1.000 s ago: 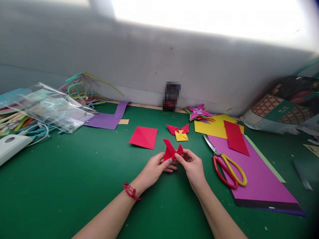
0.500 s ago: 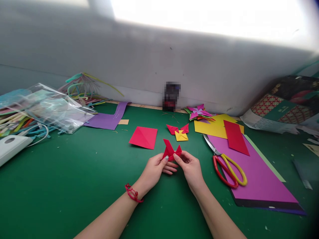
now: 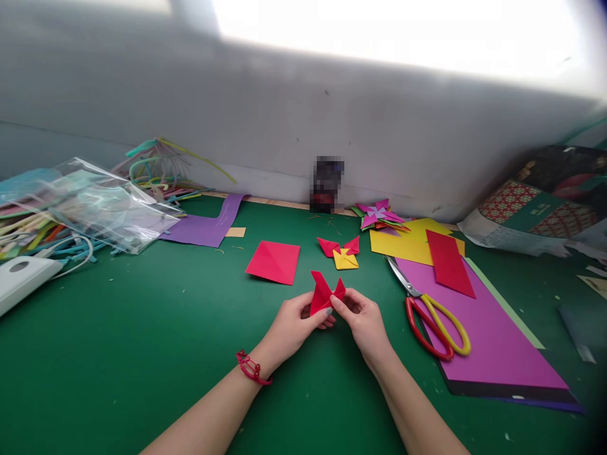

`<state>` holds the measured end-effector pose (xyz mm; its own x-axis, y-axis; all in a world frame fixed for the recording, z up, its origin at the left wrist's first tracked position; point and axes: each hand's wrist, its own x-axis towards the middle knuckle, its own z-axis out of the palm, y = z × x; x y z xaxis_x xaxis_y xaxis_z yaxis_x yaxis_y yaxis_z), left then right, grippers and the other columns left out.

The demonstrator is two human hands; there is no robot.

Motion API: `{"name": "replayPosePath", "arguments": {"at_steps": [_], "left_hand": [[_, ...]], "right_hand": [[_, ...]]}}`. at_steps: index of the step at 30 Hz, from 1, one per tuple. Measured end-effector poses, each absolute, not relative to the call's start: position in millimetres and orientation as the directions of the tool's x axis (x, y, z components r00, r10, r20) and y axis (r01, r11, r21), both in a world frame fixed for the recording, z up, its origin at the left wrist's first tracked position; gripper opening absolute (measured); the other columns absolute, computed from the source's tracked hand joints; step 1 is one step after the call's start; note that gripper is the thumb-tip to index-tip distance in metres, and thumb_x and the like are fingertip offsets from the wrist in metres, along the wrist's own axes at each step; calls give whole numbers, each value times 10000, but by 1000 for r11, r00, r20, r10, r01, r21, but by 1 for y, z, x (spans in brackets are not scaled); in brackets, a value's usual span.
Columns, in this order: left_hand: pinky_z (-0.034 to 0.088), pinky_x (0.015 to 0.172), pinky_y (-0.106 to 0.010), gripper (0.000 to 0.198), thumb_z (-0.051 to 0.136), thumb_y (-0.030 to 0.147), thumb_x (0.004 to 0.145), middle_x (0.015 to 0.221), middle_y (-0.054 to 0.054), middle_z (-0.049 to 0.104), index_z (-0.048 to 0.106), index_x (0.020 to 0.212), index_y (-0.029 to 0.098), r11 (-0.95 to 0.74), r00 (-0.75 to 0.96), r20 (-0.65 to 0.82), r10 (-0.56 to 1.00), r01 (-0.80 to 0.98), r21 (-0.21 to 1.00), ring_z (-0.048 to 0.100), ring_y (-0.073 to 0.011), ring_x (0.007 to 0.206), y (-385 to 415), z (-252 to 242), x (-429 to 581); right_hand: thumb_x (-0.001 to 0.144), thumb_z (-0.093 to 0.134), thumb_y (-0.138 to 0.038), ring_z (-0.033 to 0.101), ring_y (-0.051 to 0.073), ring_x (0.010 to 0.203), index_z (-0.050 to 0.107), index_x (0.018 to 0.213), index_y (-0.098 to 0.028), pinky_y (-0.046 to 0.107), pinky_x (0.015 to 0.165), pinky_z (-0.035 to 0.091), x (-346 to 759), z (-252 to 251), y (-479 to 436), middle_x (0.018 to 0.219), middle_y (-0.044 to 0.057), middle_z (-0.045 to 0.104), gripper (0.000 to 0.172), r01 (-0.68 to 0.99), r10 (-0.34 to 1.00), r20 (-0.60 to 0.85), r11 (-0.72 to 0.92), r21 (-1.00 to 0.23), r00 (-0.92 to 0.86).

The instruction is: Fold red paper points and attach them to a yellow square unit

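A folded red paper piece [image 3: 321,296] with two upright points is held between both hands above the green table [image 3: 190,354]. My left hand [image 3: 296,321] grips its left and lower part, thumb in front. My right hand [image 3: 363,316] pinches its right side between thumb and fingers. Just beyond lie two small red folded pieces joined to a yellow folded square [image 3: 346,259]. To the left of these a creased red paper square [image 3: 274,262] lies flat. Some fingertips are hidden behind the held paper.
Scissors [image 3: 436,322] rest on purple sheets [image 3: 502,347] at the right, near a red strip [image 3: 449,262] and yellow paper [image 3: 398,245]. A folded-paper stack [image 3: 378,215] sits by the wall. Plastic-wrapped pipe cleaners [image 3: 90,208] and a white device [image 3: 28,278] are at the left.
My left thumb has moved slightly down and right along the red paper. The paper's left point sits a little lower, and the fingers beneath have drawn in.
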<state>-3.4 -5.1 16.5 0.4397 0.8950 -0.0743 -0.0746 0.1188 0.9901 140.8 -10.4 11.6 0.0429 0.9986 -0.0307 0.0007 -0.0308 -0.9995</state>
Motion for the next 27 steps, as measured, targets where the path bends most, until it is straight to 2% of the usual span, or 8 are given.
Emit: {"name": "replayPosePath", "arguments": {"at_steps": [9, 14, 23, 27], "left_hand": [[508, 638, -300, 309, 491, 373, 780, 730, -80, 656, 585, 934, 121, 105, 409, -79, 909, -40, 994, 630, -182, 665, -6, 12, -3], [498, 584, -278, 324, 470, 402, 783, 662, -58, 647, 550, 941, 130, 129, 435, -110, 894, -14, 992, 623, -170, 601, -7, 17, -1], [443, 495, -226, 383, 391, 444, 813, 500, -29, 579, 509, 616, 138, 104, 438, -88, 895, -12, 994, 545, -125, 462, -7, 17, -4], [431, 481, -218, 382, 387, 443, 817, 468, -15, 555, 504, 618, 139, 114, 422, -86, 902, -42, 993, 514, -114, 432, -7, 18, -5]], "right_hand": [[702, 610, -375, 537, 161, 652, 597, 709, -175, 264, 631, 425, 141, 14, -11, 668, 9, 597, 200, 44, 999, -29, -30, -999, 33], [691, 616, -377, 547, 180, 686, 607, 713, -171, 283, 654, 434, 143, 13, -10, 714, 29, 616, 207, 37, 1000, -30, -30, -999, -2], [688, 623, -366, 553, 178, 714, 608, 718, -175, 281, 681, 447, 143, 21, -13, 717, 23, 601, 194, 12, 994, -57, -56, -998, -95], [689, 615, -392, 525, 149, 671, 568, 752, -182, 242, 612, 441, 142, 25, -14, 709, 8, 561, 224, 10, 994, -61, -60, -998, -86]]}}
